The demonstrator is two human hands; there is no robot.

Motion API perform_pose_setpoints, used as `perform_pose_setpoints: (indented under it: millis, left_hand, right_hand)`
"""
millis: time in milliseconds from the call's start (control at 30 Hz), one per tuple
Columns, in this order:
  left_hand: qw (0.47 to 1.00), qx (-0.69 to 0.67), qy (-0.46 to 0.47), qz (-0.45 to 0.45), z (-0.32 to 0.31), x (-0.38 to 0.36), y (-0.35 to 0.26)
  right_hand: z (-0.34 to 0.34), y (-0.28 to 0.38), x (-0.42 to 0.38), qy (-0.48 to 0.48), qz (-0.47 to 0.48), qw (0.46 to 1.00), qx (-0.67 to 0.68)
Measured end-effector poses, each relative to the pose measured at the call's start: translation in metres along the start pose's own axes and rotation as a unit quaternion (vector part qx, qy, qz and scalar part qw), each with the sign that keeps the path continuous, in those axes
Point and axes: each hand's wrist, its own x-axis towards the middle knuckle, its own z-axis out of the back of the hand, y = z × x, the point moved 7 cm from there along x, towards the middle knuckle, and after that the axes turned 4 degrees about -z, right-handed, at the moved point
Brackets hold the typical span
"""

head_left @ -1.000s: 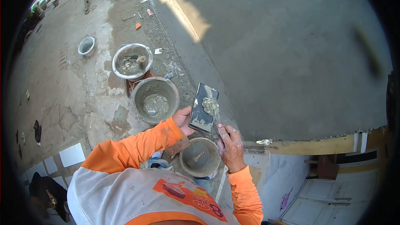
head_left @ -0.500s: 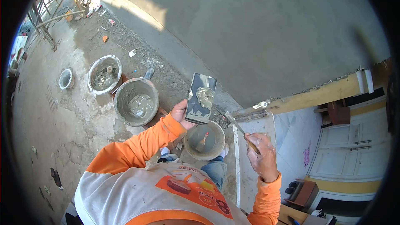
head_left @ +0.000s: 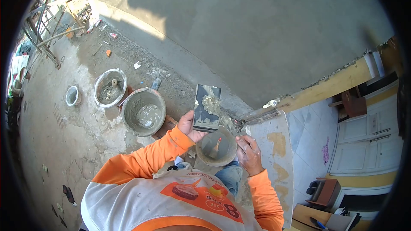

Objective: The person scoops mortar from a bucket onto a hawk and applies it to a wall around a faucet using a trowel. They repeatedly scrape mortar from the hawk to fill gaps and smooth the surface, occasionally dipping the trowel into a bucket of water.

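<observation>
L hand point(head_left: 187, 125) has firm hold of a dark flat board point(head_left: 201, 113), gripping at its lower LH corner/edge, approx. in front of the chest. Board sits just fwd and right of that grip, face up to the cam. Lump of wet mortar point(head_left: 210, 102) on the upper half, off toward the RH edge; grey smears on the rest of the face.

R hand point(head_left: 249, 154) is right of and nearer the body than the board, apart from it. Fingers curled, narrow grip; can't tell what's in it, tips too small/blurred vs. the grey bkgd.

Water bucket point(head_left: 204, 159) sits between the hands, lower down, partly hidden by the board's bottom edge. Brush w/ red handle tip point(head_left: 216, 147) in it. Person's jeans point(head_left: 230, 177) show just beside it, near the R hand.

Left of L grip: big bucket point(head_left: 129, 117) w/ grey wet mix at the bottom, reddish brick point(head_left: 166, 128) next to it on the grip side. Further out: white-rimmed bucket point(head_left: 98, 92) w/ mix + a round-ended item in it, then a small pail point(head_left: 73, 96), well apart from the hand.

Fwd of both hands: grey rendered wall point(head_left: 265, 38), shadow edge at upper L. Right of R hand: pale tile floor point(head_left: 306, 145), then white doors point(head_left: 361, 154), well off.
</observation>
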Motion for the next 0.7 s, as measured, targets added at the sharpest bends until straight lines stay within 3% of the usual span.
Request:
perform_pose_setpoints:
  millis: [100,167,200,233,267,333,400,467,533,567,633,667,700]
  left_hand:
    - [1.0,-0.003,0.019,-0.014,-0.006,0.001,-0.011]
    - [1.0,-0.009,0.022,0.016,-0.008,0.002,-0.005]
    - [0.999,-0.015,0.026,0.042,-0.009,0.003,0.001]
    - [0.998,-0.013,0.025,0.051,-0.007,0.004,0.009]
    - [0.997,-0.033,0.004,0.068,-0.001,0.005,0.021]
    - [0.994,-0.05,-0.022,0.091,-0.002,0.005,0.04]
    - [0.992,-0.019,-0.065,0.103,-0.012,0.003,0.047]
    - [0.992,-0.003,-0.096,0.082,0.006,0.0,0.034]
    - [0.994,-0.029,-0.105,0.027,0.013,-0.003,0.018]
    - [0.997,0.007,-0.062,0.055,0.017,-0.003,0.012]
    - [0.997,0.021,-0.035,0.058,0.014,0.003,0.008]
    - [0.997,0.035,-0.004,0.063,0.01,0.006,0.009]
    - [0.995,0.07,-0.019,0.062,0.018,0.01,0.009]
  right_hand:
    - [0.015,-0.007,-0.013,0.052,-0.017,0.998,-0.019]
    - [0.031,-0.03,-0.016,0.01,-0.228,0.946,0.231]
    - [0.036,-0.027,-0.009,0.003,-0.232,0.945,0.23]
    - [0.026,-0.025,0.002,0.043,-0.258,0.86,0.438]
    - [0.016,-0.019,0.012,0.079,-0.265,0.73,0.625]
    - [-0.004,-0.03,0.006,0.095,-0.272,0.7,0.654]
    - [-0.032,-0.041,-0.012,0.141,-0.315,0.593,0.728]
    - [-0.021,-0.051,-0.041,0.138,-0.326,0.604,0.714]
    - [-0.012,-0.069,-0.077,0.149,-0.419,0.659,0.606]
    - [-0.009,-0.069,-0.082,0.149,-0.422,0.655,0.609]
    - [0.032,-0.064,-0.077,0.035,-0.447,0.772,0.45]
    - [0.04,-0.053,-0.071,0.031,-0.45,0.77,0.45]
    - [0.054,-0.039,-0.051,0.041,-0.389,0.865,0.314]
